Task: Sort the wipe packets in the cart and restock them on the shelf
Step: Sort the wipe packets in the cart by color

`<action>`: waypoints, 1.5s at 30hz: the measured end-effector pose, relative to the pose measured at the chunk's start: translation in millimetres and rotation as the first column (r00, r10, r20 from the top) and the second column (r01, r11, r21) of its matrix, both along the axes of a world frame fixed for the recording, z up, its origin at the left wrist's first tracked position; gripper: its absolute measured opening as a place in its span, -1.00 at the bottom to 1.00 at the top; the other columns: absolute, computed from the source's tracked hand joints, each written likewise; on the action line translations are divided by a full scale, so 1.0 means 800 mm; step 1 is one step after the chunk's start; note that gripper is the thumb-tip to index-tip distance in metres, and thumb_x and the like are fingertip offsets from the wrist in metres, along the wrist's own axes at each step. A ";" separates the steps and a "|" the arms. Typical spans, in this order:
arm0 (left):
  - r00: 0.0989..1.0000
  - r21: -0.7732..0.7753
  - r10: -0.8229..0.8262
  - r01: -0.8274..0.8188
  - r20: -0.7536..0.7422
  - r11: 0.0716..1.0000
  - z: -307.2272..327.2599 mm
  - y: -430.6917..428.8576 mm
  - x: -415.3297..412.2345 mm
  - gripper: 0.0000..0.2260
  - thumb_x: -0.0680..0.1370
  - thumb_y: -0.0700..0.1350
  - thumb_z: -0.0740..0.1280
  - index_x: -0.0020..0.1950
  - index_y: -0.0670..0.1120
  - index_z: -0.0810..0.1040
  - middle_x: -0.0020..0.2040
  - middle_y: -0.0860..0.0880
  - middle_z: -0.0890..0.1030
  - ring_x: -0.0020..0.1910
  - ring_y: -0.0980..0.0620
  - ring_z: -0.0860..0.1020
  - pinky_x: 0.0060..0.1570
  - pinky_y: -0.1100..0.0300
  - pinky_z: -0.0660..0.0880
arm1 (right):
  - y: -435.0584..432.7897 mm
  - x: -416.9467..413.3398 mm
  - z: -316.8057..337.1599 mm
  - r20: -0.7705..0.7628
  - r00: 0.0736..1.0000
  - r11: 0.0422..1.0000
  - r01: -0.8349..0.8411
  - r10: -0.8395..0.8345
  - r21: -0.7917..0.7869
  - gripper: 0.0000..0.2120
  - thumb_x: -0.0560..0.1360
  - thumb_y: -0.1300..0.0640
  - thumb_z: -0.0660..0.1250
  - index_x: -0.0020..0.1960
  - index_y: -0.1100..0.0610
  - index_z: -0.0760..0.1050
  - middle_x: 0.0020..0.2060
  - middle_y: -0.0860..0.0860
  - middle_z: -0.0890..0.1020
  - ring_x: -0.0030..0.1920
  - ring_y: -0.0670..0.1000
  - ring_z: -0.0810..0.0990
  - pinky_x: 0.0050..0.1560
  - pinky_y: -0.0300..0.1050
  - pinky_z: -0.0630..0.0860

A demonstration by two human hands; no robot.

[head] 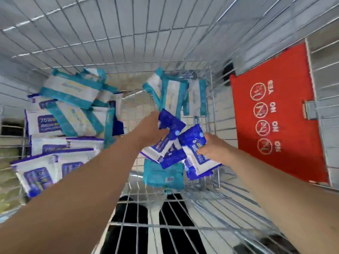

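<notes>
I look down into a wire shopping cart point(211, 99). My left hand point(150, 129) grips a dark blue and white wipe packet point(169, 123) above the cart floor. Beside it, my right hand point(213, 148) grips another blue and white packet point(194, 153). A teal packet point(163, 175) lies under both hands. Teal and white packets point(170, 94) lean at the cart's far end. On the left, blue and white packets point(47, 162) sit in a stack with teal packets point(73, 92) on top.
The cart's red child-seat flap point(275, 110) with warning symbols lies at the right. Wire walls close in on all sides. Tiled floor and dark shoes point(132, 217) show through the mesh below.
</notes>
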State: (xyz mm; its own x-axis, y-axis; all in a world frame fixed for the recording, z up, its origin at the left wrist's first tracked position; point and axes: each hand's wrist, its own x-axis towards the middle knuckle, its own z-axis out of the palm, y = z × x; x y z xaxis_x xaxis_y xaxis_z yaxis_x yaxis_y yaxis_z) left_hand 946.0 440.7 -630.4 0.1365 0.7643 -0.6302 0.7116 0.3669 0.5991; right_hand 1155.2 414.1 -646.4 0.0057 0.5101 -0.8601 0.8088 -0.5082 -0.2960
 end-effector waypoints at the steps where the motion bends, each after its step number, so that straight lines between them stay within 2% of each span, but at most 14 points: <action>1: 1.000 -0.018 -0.017 0.016 -0.007 1.000 -0.007 -0.003 0.003 -0.67 0.52 -0.14 0.38 0.25 -0.13 0.40 0.03 0.00 0.46 0.01 0.00 0.45 -0.07 0.28 0.27 | -0.004 0.002 -0.002 0.001 0.999 0.999 -0.035 0.035 -0.017 -0.81 0.50 0.27 0.28 0.08 0.11 0.37 -0.18 0.08 0.50 -0.33 -0.01 0.46 -0.45 -0.21 0.30; 5: 0.994 -0.072 -0.110 0.107 -0.027 0.992 -0.036 -0.020 -0.003 -0.58 0.47 -0.11 0.45 0.26 -0.11 0.40 0.07 -0.05 0.53 0.01 -0.02 0.48 -0.05 0.21 0.33 | -0.015 0.008 -0.007 0.008 0.993 0.990 -0.119 0.119 0.074 -0.71 0.52 0.21 0.31 0.21 0.20 0.37 -0.09 0.05 0.51 -0.27 -0.04 0.47 -0.38 -0.18 0.34; 10: 0.996 -0.018 -0.087 0.087 -0.023 0.996 -0.042 -0.022 -0.014 -0.53 0.46 -0.06 0.47 0.33 -0.05 0.44 0.25 -0.03 0.53 0.24 -0.01 0.48 0.20 0.17 0.35 | -0.013 0.006 0.002 0.053 0.979 0.902 -0.202 0.197 0.382 -0.59 0.52 0.14 0.34 0.35 0.16 0.40 0.20 0.08 0.51 0.19 0.07 0.49 0.13 -0.13 0.37; 13: 0.999 0.047 -0.018 0.019 -0.037 0.999 -0.024 -0.019 -0.032 -0.53 0.46 -0.01 0.46 0.34 -0.01 0.46 0.22 0.02 0.55 0.20 0.03 0.49 0.23 0.11 0.39 | -0.018 -0.013 0.014 -0.044 0.969 0.870 -0.197 0.243 0.452 -0.63 0.51 0.13 0.36 0.30 0.14 0.47 0.17 0.04 0.56 0.16 -0.01 0.51 0.15 -0.14 0.39; 16: 0.993 0.061 -0.073 0.079 -0.087 0.995 -0.001 -0.028 -0.057 -0.63 0.45 0.01 0.46 0.22 -0.01 0.54 0.09 0.06 0.60 0.03 0.09 0.55 0.07 0.22 0.44 | -0.035 -0.043 0.018 -0.223 0.948 0.912 -0.127 0.227 0.389 -0.73 0.47 0.16 0.41 0.16 0.15 0.57 0.01 0.01 0.64 -0.02 -0.08 0.57 0.09 -0.12 0.50; 19: 0.985 -0.096 -0.141 0.131 -0.101 0.987 0.002 -0.057 -0.074 -0.70 0.43 -0.01 0.49 0.11 -0.05 0.57 -0.04 0.03 0.64 -0.11 0.12 0.59 -0.09 0.28 0.48 | -0.060 -0.063 0.003 -0.265 0.931 0.939 -0.165 0.250 0.303 -0.83 0.44 0.15 0.45 0.02 0.15 0.62 -0.13 -0.01 0.65 -0.13 -0.05 0.59 -0.01 -0.10 0.53; 23: 0.990 -0.303 -0.116 0.088 -0.075 0.949 -0.025 -0.098 -0.070 -0.63 0.39 -0.01 0.53 0.07 -0.13 0.51 -0.13 -0.04 0.60 -0.17 0.04 0.54 -0.13 0.20 0.46 | -0.083 -0.065 -0.019 -0.272 0.947 0.971 -0.114 0.169 0.208 -0.65 0.42 0.10 0.47 0.20 0.06 0.57 0.04 -0.02 0.64 0.03 -0.10 0.58 0.14 -0.19 0.50; 27: 0.989 -0.302 -0.100 0.062 -0.113 0.951 -0.040 -0.110 -0.055 -0.64 0.40 -0.03 0.52 0.05 -0.15 0.49 -0.06 -0.10 0.60 -0.07 -0.07 0.56 -0.03 0.08 0.52 | -0.086 -0.062 -0.031 -0.280 0.949 0.976 -0.091 0.145 0.198 -0.58 0.43 0.09 0.46 0.28 -0.03 0.52 0.07 0.01 0.60 0.09 -0.05 0.58 0.18 -0.13 0.50; 29: 0.983 -0.293 -0.095 0.046 -0.155 0.955 -0.041 -0.113 -0.050 -0.66 0.39 -0.04 0.52 0.02 -0.18 0.50 -0.05 -0.12 0.62 -0.07 -0.07 0.58 -0.07 0.07 0.54 | -0.087 -0.061 -0.036 -0.292 0.948 0.978 -0.071 0.128 0.196 -0.59 0.44 0.10 0.46 0.27 -0.04 0.52 0.07 0.01 0.59 0.09 -0.04 0.57 0.16 -0.13 0.51; 32: 0.992 -0.321 -0.032 -0.010 -0.124 0.947 -0.043 -0.119 -0.045 -0.74 0.40 -0.12 0.52 -0.05 -0.15 0.49 -0.15 -0.05 0.58 -0.22 0.03 0.54 -0.36 0.27 0.41 | -0.088 -0.060 -0.040 -0.295 0.945 0.977 -0.080 0.138 0.199 -0.59 0.45 0.10 0.44 0.29 -0.05 0.51 0.09 0.01 0.59 0.11 -0.03 0.58 0.15 -0.15 0.51; 37: 0.985 -0.391 0.162 -0.174 -0.064 0.904 -0.045 -0.116 -0.048 -0.80 0.41 -0.21 0.50 -0.10 -0.19 0.51 -0.08 -0.19 0.61 -0.19 -0.08 0.58 -0.21 0.09 0.59 | -0.085 -0.058 -0.035 -0.329 0.935 0.981 -0.070 0.128 0.182 -0.59 0.48 0.14 0.42 0.31 -0.01 0.50 0.05 0.04 0.58 0.10 0.02 0.58 0.15 -0.14 0.51; 40: 0.937 -0.574 0.350 -0.288 -0.001 0.766 -0.027 -0.111 -0.053 -0.81 0.45 -0.30 0.45 -0.06 -0.22 0.45 -0.12 -0.19 0.61 -0.26 -0.06 0.64 -0.29 0.11 0.64 | -0.081 -0.060 -0.024 -0.345 0.931 0.985 -0.070 0.121 0.158 -0.57 0.44 0.14 0.45 0.30 0.01 0.51 -0.08 -0.01 0.55 0.01 0.03 0.60 0.12 -0.10 0.53; 43: 0.918 -0.634 0.398 -0.304 0.006 0.711 0.003 -0.101 -0.064 -0.80 0.47 -0.30 0.43 0.04 -0.26 0.48 -0.23 -0.17 0.67 -0.35 -0.02 0.67 -0.39 0.19 0.61 | -0.073 -0.064 -0.002 -0.352 0.926 0.986 -0.090 0.135 0.141 -0.52 0.38 0.06 0.52 0.27 -0.03 0.53 -0.12 -0.10 0.52 -0.10 -0.09 0.55 -0.02 -0.26 0.50; 45: 0.905 -0.667 0.424 -0.297 0.032 0.684 0.025 -0.092 -0.074 -0.80 0.48 -0.29 0.41 0.07 -0.27 0.50 -0.22 -0.17 0.70 -0.29 -0.03 0.69 -0.37 0.21 0.61 | -0.066 -0.070 0.018 -0.369 0.920 0.988 -0.087 0.129 0.128 -0.52 0.33 -0.01 0.54 0.24 -0.05 0.56 -0.09 -0.09 0.55 -0.09 -0.13 0.54 -0.03 -0.30 0.45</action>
State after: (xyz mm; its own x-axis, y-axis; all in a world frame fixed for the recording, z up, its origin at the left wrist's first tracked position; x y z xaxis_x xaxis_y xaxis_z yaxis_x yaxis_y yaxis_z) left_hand 886.6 367.1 -610.1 0.0885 0.2061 -0.9745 0.3531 0.9083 0.2242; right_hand 1099.5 361.0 -631.8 -0.3670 0.5785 -0.7284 0.6756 -0.3725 -0.6362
